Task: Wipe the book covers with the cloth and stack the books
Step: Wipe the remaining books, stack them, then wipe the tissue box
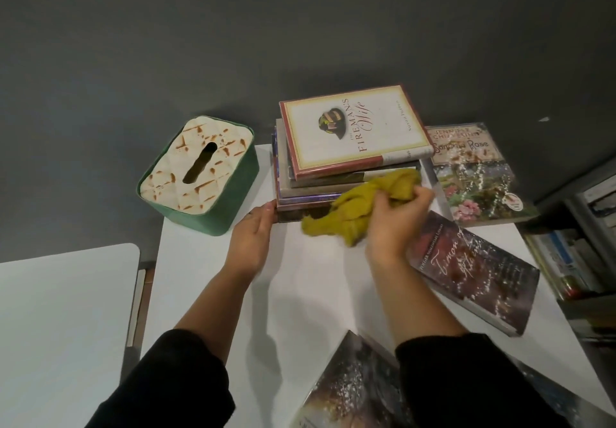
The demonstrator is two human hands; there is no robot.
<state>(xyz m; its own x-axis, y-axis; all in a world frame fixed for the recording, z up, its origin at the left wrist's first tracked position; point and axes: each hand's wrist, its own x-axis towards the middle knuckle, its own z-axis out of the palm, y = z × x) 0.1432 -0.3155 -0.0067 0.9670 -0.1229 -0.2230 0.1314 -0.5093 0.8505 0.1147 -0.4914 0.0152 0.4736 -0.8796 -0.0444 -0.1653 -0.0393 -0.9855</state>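
A stack of several books (pixel 310 191) stands at the back of the white table (pixel 300 277), topped by a cream and red hardback (pixel 353 127). My right hand (pixel 396 224) grips a crumpled yellow-green cloth (pixel 363 204) against the stack's near right side. My left hand (pixel 253 234) lies flat against the stack's near left corner, fingers straight. A dark paperback (pixel 476 271) lies to the right of my right hand. A floral-cover book (pixel 476 174) lies at the back right. Another glossy book (pixel 360 391) sits at the near edge.
A green tissue box (pixel 200 177) with a cream patterned lid stands left of the stack, at the table's back left corner. A second white surface (pixel 63 321) lies to the left across a gap. Shelves of books (pixel 573 244) stand to the right. A dark grey wall is behind.
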